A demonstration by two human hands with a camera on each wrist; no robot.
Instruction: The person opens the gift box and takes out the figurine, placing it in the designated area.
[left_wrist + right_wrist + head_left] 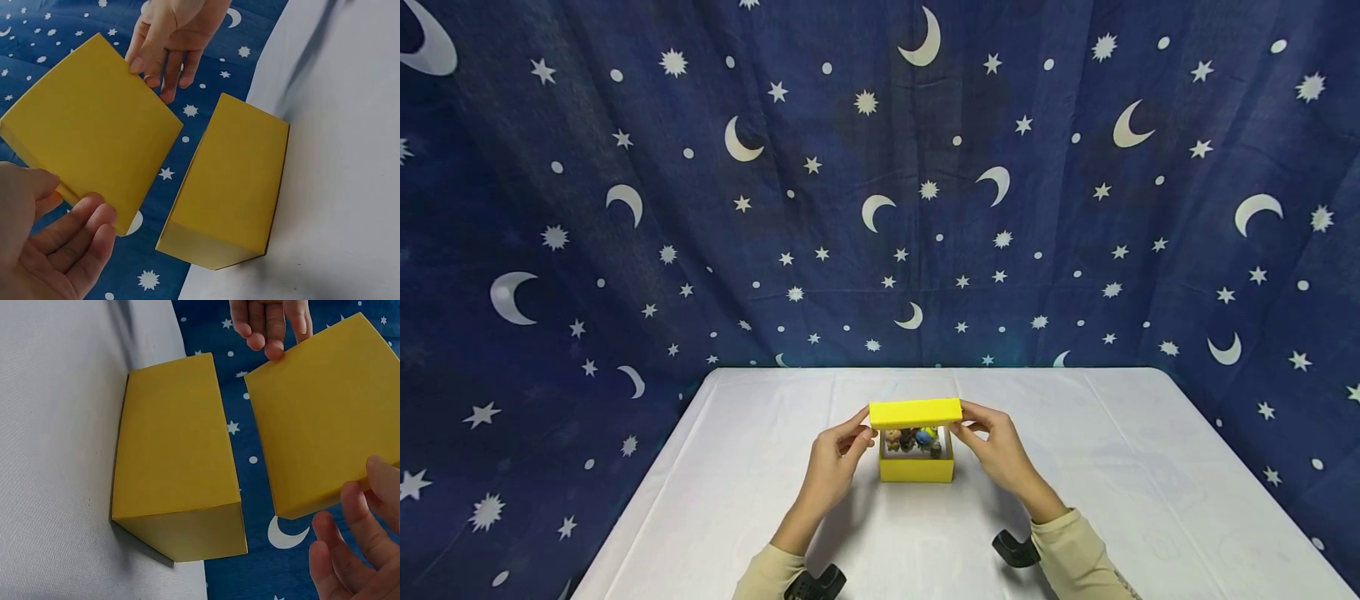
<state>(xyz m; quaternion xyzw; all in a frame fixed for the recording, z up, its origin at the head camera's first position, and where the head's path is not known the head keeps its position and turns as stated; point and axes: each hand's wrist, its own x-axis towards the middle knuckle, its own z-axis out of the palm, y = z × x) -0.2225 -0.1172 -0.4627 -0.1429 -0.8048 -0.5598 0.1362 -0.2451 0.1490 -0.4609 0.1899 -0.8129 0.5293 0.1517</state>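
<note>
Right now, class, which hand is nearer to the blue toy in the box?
Right. The right hand holds the lid just to the right of the blue toy; the left hand holds the lid's left end, farther from the toy.

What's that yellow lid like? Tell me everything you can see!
The lid is plain yellow, with a broad, flat, squarish face and narrow sides; it looks like smooth cardboard. It's held up off the yellow box, not touching it, slightly higher at its right end in the head view. The left hand and right hand pinch its opposite ends.
</note>
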